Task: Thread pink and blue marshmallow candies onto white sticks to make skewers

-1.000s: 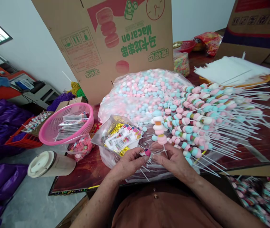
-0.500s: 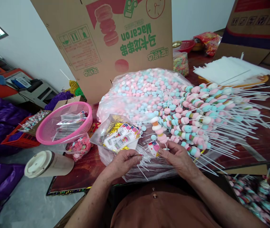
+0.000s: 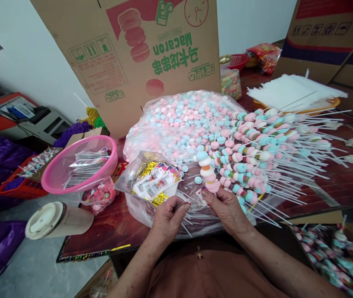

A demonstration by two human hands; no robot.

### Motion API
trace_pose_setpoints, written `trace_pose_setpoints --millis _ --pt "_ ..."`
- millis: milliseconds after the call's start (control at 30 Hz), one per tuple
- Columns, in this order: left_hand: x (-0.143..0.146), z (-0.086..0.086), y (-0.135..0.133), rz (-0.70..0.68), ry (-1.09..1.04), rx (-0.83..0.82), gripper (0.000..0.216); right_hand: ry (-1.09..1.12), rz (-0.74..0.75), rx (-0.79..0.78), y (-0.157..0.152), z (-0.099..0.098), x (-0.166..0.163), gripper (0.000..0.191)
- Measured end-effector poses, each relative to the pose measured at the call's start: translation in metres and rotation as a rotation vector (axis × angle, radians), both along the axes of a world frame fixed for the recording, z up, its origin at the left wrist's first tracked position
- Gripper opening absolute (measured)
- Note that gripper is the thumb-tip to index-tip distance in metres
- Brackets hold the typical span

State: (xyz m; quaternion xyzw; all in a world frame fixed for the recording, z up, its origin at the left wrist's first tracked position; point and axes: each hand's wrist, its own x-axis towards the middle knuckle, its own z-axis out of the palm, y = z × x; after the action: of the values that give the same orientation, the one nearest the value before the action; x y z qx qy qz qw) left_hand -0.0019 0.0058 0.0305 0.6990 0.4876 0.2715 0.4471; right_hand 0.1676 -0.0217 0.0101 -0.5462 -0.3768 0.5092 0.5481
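My right hand [image 3: 227,209] is closed around the lower end of a candy skewer [image 3: 208,171], pink, white, orange and blue pieces stacked on it, tilted slightly left. Under the right thumb, a small printed card [image 3: 200,193] is partly hidden. My left hand [image 3: 170,216] is pinched shut just left of it; what its fingertips hold is too small to make out. Thin white sticks lie beneath the left fingers. Beside that hand, an open clear bag [image 3: 145,191] contains printed cards [image 3: 158,182] and gold twist ties [image 3: 159,199].
A pile of finished candy skewers [image 3: 257,153] spreads across the right. Behind is a big bag of pastel candies [image 3: 176,120] before a cardboard box [image 3: 151,49]. At left stand a pink basket [image 3: 48,180] and a lidded cup [image 3: 77,221]. White sticks [image 3: 291,93] fill a tray.
The skewer's blue top piece now shows, and the skewer leans a little differently. The printed card has turned and slipped further behind the right thumb. The whole view has shifted slightly.
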Motion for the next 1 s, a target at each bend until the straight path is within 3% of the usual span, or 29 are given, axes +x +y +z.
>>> trace_pose_setpoints --millis 100,267,367,500,633,767,933,1000 --pt "-0.017 0.005 0.004 -0.089 0.072 0.124 0.029 -0.073 0.042 0.035 -0.006 0.011 0.025 0.031" --pt "-0.046 0.03 0.021 -0.206 0.178 0.259 0.031 -0.493 0.137 0.211 -0.029 0.034 0.078 0.018" --pt "-0.051 0.041 0.028 -0.306 0.218 0.387 0.026 -0.659 0.106 0.374 -0.037 0.038 0.091 0.013" --pt "-0.049 0.046 0.031 -0.331 0.216 0.497 0.023 -0.715 0.102 0.441 -0.04 0.038 0.093 0.015" --pt "-0.048 0.049 0.033 -0.324 0.328 0.65 0.024 -0.546 0.075 0.263 -0.041 0.038 0.09 0.011" --pt "-0.037 0.053 0.032 -0.407 0.501 0.903 0.023 -0.21 -0.039 0.023 -0.032 0.038 0.068 0.024" --pt "-0.017 0.05 0.023 -0.408 0.539 0.987 0.022 0.087 0.168 -0.028 -0.009 0.039 0.02 0.03" --pt "-0.014 0.043 0.018 -0.415 0.543 0.954 0.023 0.133 0.162 -0.007 -0.003 0.035 0.009 0.025"
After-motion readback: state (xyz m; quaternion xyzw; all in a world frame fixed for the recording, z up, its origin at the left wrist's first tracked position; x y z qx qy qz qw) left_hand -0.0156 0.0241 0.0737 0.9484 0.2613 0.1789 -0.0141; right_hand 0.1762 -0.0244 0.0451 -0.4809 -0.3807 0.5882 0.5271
